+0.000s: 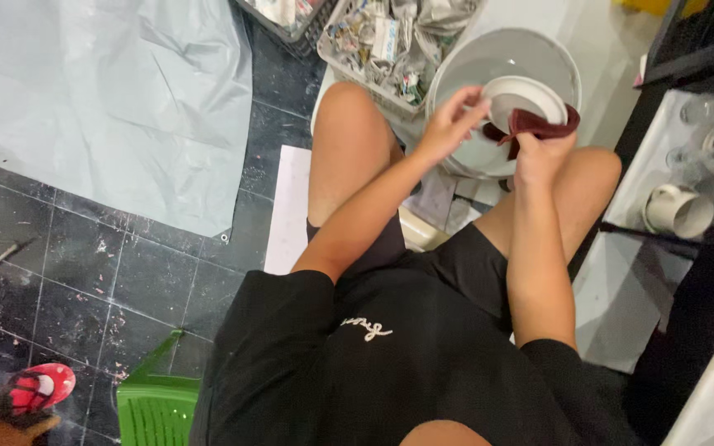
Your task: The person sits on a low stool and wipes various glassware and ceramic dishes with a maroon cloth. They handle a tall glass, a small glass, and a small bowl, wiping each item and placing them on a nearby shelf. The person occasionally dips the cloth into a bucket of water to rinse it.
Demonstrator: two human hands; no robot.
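Sitting low over a dark tiled floor [84, 272], I am holding a small white bowl [524, 97] above a big grey basin [555, 62] between my knees. My left hand [449, 124] is closing its grip on the bowl's near rim, fingers curled over the edge. My right hand [543, 153] is gripping a dark red cloth [539, 124] and pressing it against the bowl's lower side. A grey plastic sheet [101, 99] is lying spread on the tiles to my left, with a white board [287, 211] just beside my leg. A mesh basket [390, 45] of crumpled wrappers is standing beyond my knee, touching the basin. A green stool [154, 405] and a red shoe [35, 388] are showing at the lower left. A white cup [678, 211] is lying on its side to my right.
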